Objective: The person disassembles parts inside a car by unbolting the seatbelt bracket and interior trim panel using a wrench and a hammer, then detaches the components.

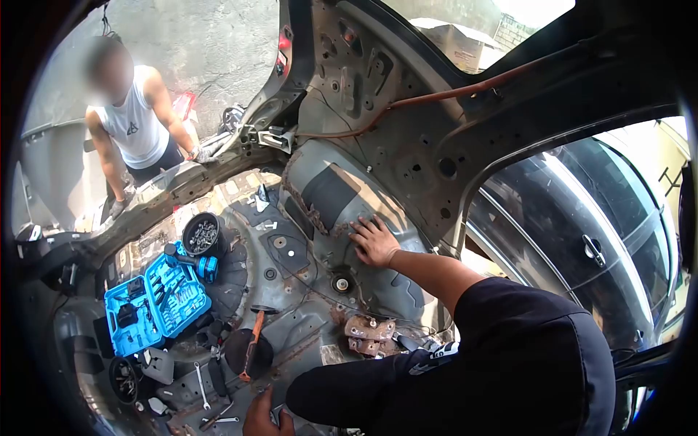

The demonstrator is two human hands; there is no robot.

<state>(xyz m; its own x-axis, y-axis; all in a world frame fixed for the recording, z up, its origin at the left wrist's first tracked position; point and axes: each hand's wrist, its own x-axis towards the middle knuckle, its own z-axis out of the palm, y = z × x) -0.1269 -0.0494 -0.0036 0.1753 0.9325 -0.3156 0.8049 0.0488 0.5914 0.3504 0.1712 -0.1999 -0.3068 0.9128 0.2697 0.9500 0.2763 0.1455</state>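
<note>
My right hand lies open with fingers spread on the grey metal wheel arch of a stripped car body. A dark rectangular patch covers part of the arch just beyond the fingertips. At the bottom edge my left hand shows only in part; its thumb and a finger are apart, with no held thing visible. Near it a long orange-brown tool leans against a black round object. Below my right arm sits a rusty metal part on the floor.
An open blue tool case lies on the left, beside a blue power tool and a black bucket of hardware. Wrenches are scattered nearby. Another person leans on the rear sill. A dark car stands outside.
</note>
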